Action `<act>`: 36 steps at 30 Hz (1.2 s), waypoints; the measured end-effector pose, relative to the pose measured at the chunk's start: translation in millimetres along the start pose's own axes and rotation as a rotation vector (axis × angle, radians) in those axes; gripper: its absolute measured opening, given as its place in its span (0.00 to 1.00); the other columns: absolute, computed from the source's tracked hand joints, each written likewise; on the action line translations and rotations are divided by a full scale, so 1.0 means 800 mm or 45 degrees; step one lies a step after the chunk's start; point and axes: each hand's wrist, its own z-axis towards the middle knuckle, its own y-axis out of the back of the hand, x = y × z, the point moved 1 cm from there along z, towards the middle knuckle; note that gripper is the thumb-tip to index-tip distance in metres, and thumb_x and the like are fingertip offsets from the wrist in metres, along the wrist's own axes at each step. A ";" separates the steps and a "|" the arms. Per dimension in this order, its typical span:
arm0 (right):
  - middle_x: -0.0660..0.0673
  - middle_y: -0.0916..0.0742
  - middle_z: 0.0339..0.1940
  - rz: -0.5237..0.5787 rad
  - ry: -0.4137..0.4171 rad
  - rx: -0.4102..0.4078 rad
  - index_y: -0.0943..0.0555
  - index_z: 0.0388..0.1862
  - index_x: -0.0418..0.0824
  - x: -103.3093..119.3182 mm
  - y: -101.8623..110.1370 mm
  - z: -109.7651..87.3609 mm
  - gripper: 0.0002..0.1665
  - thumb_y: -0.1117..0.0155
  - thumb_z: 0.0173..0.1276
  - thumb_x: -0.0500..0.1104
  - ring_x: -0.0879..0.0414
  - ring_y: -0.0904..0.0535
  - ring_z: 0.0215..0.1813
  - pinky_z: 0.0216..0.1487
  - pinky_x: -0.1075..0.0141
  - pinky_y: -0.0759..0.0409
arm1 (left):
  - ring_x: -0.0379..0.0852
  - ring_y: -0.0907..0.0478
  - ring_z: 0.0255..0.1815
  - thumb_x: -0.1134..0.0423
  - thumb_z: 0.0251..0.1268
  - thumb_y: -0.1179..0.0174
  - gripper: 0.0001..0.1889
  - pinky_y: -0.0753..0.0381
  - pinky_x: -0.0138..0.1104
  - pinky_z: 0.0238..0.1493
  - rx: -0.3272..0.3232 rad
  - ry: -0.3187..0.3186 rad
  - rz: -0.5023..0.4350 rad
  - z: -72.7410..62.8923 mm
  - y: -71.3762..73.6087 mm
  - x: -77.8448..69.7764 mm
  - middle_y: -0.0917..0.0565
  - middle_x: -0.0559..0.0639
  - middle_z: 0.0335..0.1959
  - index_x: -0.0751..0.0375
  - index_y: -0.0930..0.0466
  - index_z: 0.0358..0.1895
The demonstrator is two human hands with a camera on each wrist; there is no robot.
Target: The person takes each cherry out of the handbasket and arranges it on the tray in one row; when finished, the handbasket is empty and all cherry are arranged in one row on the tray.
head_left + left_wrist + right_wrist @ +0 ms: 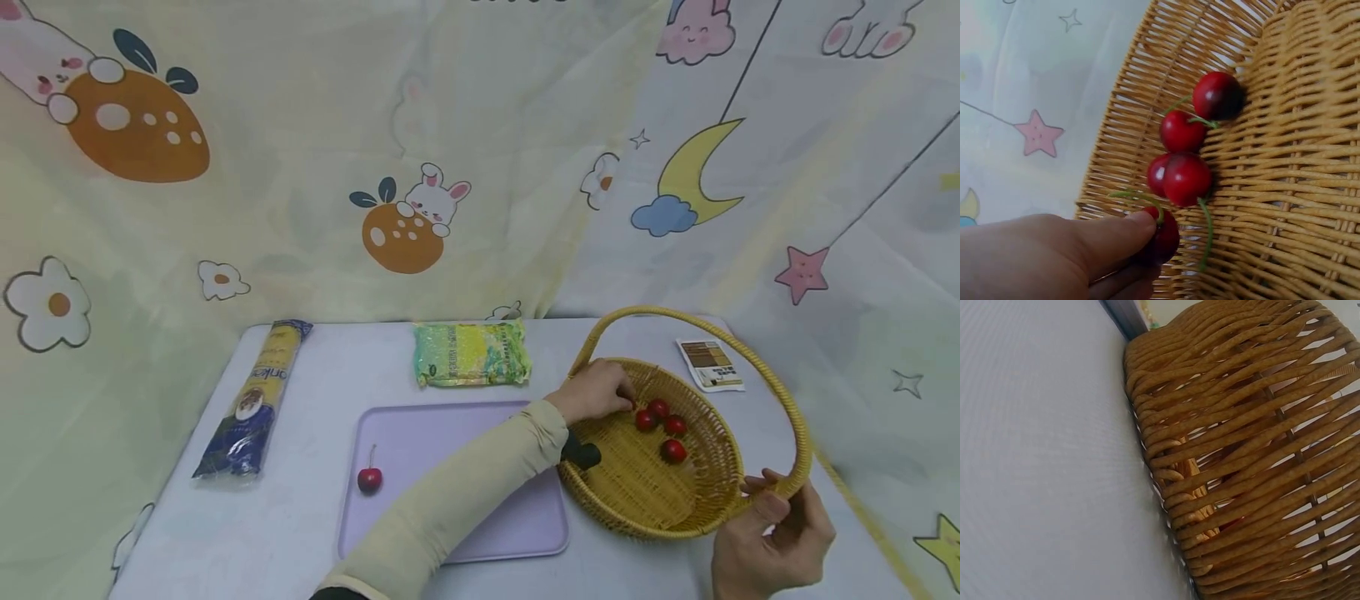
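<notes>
A round wicker basket (637, 492) with a tall arched handle (780, 392) stands at the right of the table. My left hand (597, 390) reaches over its far left rim and, in the left wrist view, pinches a dark red cherry (1167, 240) with a green stem between thumb and fingers. Several more cherries (1188, 180) lie beside it against the woven wall. At the basket's near right, my right hand (776, 533) grips the rim where the handle joins. Only the basket's outer weave (1241, 425) shows in the right wrist view, without the hand.
Left of the basket lies a lilac tray (397, 425), partly under my left forearm, with one stemmed cherry (370, 480) on it. A green-yellow packet (472, 354) is behind the tray. A pasta bag (258, 400) lies far left, and a small brown-white packet (710, 365) behind the basket.
</notes>
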 end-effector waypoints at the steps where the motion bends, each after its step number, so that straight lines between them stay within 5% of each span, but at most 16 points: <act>1: 0.42 0.11 0.37 0.008 -0.008 -0.004 0.22 0.50 0.18 0.001 0.000 0.000 0.24 0.31 0.74 0.42 0.63 0.15 0.33 0.40 0.78 0.19 | 0.33 0.15 0.46 0.60 0.74 0.33 0.08 0.24 0.18 0.44 -0.010 -0.011 -0.014 -0.002 0.003 -0.001 0.08 0.41 0.46 0.53 0.07 0.49; 12: 0.48 0.11 0.37 -0.081 -0.090 0.003 0.20 0.54 0.23 0.010 0.000 0.001 0.25 0.31 0.75 0.46 0.66 0.16 0.33 0.40 0.80 0.21 | 0.26 0.16 0.41 0.57 0.75 0.35 0.10 0.24 0.16 0.42 -0.032 -0.006 -0.104 -0.046 0.050 -0.021 0.08 0.37 0.45 0.51 0.08 0.53; 18: 0.55 0.13 0.41 -0.377 -0.162 0.068 0.21 0.60 0.30 0.018 0.001 -0.003 0.18 0.41 0.81 0.42 0.69 0.18 0.36 0.42 0.81 0.22 | 0.25 0.18 0.40 0.55 0.74 0.34 0.10 0.25 0.16 0.42 -0.064 -0.018 -0.051 -0.078 0.074 -0.019 0.09 0.36 0.45 0.47 0.08 0.52; 25: 0.59 0.15 0.47 -0.548 -0.195 0.123 0.24 0.64 0.33 0.026 0.004 -0.006 0.17 0.49 0.83 0.39 0.69 0.18 0.41 0.45 0.80 0.23 | 0.27 0.26 0.26 0.54 0.73 0.32 0.11 0.31 0.20 0.28 -0.120 -0.014 -0.112 -0.127 0.095 -0.014 0.08 0.38 0.42 0.49 0.08 0.52; 36: 0.64 0.17 0.49 -0.607 -0.225 0.178 0.26 0.67 0.37 0.022 0.008 -0.005 0.19 0.51 0.84 0.41 0.73 0.20 0.43 0.47 0.80 0.24 | 0.23 0.19 0.38 0.55 0.68 0.28 0.11 0.24 0.23 0.34 -0.216 0.090 -0.317 -0.218 0.114 0.018 0.08 0.36 0.43 0.46 0.07 0.51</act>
